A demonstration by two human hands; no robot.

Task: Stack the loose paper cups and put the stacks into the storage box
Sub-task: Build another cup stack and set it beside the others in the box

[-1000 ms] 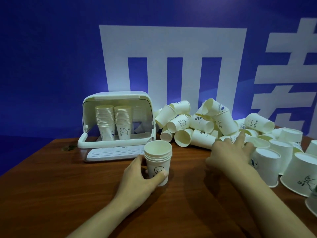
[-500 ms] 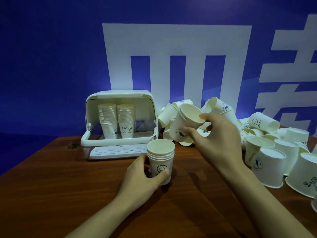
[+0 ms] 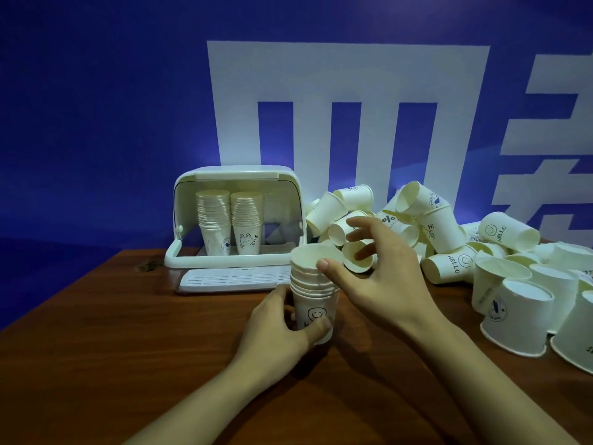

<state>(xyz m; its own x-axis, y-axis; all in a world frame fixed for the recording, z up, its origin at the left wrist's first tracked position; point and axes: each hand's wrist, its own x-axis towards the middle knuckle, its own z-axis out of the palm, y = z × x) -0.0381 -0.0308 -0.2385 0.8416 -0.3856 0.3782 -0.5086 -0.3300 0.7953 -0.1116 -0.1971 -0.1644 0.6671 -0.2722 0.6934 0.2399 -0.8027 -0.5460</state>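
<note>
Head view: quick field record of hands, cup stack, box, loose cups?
left hand: grips base of white paper cup stack with smiley print, upright on brown wooden table
right hand: fingers spread, thumb at the stack's top rim, holds nothing
white plastic storage box: lid open, two tall cup stacks inside
loose white paper cups: heaped at right, behind the hands

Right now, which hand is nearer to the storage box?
Left. The left hand grips the cup stack just before the storage box; the right hand is further right.
</note>
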